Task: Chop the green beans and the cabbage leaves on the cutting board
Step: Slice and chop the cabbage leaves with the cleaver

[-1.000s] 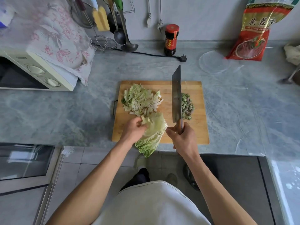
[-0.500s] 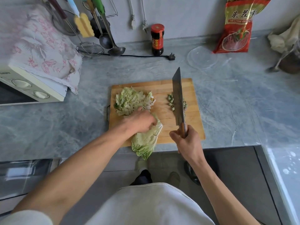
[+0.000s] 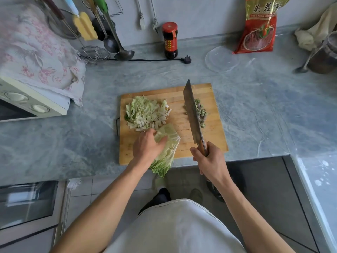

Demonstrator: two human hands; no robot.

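Your L hand (image 3: pixel 147 147) lies flat on the cabbage leaf (image 3: pixel 170 141); the leaf's on the cutting board (image 3: pixel 216 141), tip hanging off its edge. R hand (image 3: pixel 209 161) grips the knife (image 3: pixel 193 114) by the bean bits (image 3: pixel 202 112). Chop fast & you may nick those fingers (image 3: pixel 145 133), or the leaf slips off.

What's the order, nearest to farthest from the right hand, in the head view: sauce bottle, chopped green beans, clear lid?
1. Chopped green beans, on the cutting board just beyond the right hand.
2. Clear lid, farther back on the counter.
3. Sauce bottle, rearmost, left of the lid.
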